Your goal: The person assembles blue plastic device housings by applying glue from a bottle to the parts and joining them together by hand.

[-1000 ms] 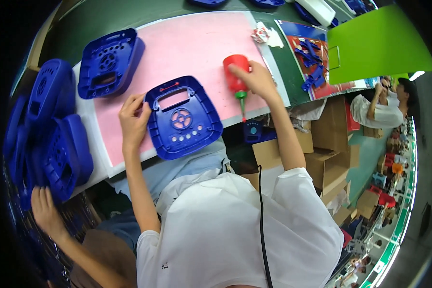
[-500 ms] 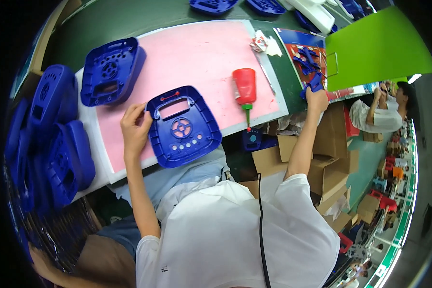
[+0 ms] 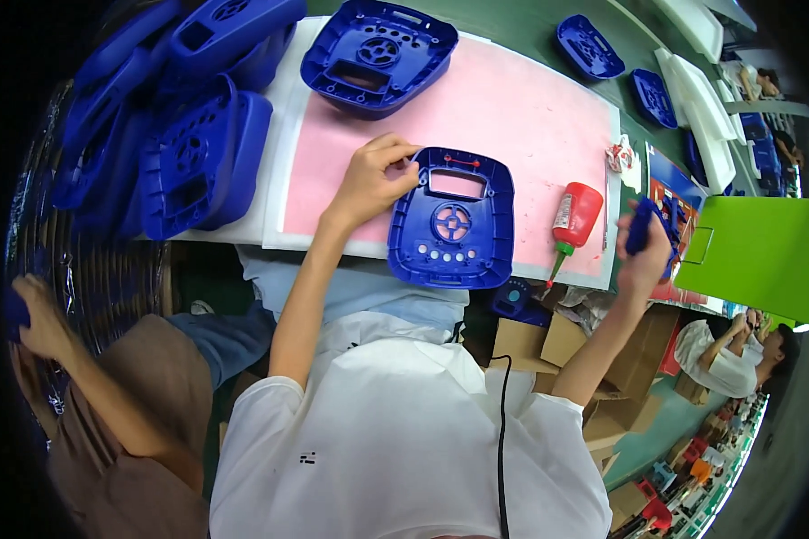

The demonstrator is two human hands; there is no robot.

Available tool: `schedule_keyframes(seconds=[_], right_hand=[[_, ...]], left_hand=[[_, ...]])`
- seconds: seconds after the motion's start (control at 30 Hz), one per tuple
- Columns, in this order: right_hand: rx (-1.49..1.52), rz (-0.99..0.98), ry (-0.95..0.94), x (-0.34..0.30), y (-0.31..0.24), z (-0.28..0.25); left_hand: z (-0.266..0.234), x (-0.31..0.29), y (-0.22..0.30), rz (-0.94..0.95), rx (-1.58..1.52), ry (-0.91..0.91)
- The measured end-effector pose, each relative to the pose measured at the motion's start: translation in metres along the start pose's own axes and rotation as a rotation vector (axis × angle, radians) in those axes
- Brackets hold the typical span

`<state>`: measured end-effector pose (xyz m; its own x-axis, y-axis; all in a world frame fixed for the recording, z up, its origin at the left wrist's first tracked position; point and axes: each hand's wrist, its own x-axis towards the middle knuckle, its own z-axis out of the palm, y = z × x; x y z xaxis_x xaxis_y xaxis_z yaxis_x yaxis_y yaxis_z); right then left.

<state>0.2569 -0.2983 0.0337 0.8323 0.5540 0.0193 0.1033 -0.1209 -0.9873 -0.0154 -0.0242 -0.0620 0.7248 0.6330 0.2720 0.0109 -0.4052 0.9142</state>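
My left hand [image 3: 376, 182] pinches the upper left edge of a blue plastic housing [image 3: 490, 211], which rests near the front of the pink sheet [image 3: 530, 126]. This shell has a rectangular window, a round grille and a row of small holes; a red strip marks its top. Off to the right, my right hand [image 3: 647, 256] is closed around a small blue plastic piece [image 3: 639, 226], whose exact shape is blurred. Between the hands lies a red squeeze bottle [image 3: 579, 214] with a green collar and a thin nozzle pointing towards me.
Another blue housing [image 3: 377, 56] sits at the far left of the sheet, beside several stacked housings [image 3: 189, 162]. Crumpled white paper [image 3: 620, 154] lies by the right edge. A green panel [image 3: 755, 256] and cardboard boxes [image 3: 634, 368] are at right. A co-worker's arm [image 3: 117, 404] is at lower left.
The view has turned, shifting the scene. My right hand has come away from the pile of small blue parts with a piece in it. My left hand stays on the housing.
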Motion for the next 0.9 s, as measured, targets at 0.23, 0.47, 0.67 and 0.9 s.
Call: schedule_keyframes(seconds=[0.23, 0.47, 0.67, 0.9], right_hand=[[-0.739, -0.94, -0.45, -0.009, 0.0, 0.173], [-0.902, -1.055, -0.538, -0.002, 0.037, 0.193], [-0.846, -0.987, -0.559, -0.002, 0.034, 0.195], [-0.806, -0.884, -0.604, -0.001, 0.026, 0.196]], left_hand=[[-0.001, 0.0, -0.006, 0.034, 0.003, -0.003], [0.0, 0.0, -0.004, 0.061, -0.005, 0.013], [0.0, -0.001, -0.006, 0.065, -0.005, 0.009], [0.0, 0.001, -0.005, 0.066, 0.005, 0.007]])
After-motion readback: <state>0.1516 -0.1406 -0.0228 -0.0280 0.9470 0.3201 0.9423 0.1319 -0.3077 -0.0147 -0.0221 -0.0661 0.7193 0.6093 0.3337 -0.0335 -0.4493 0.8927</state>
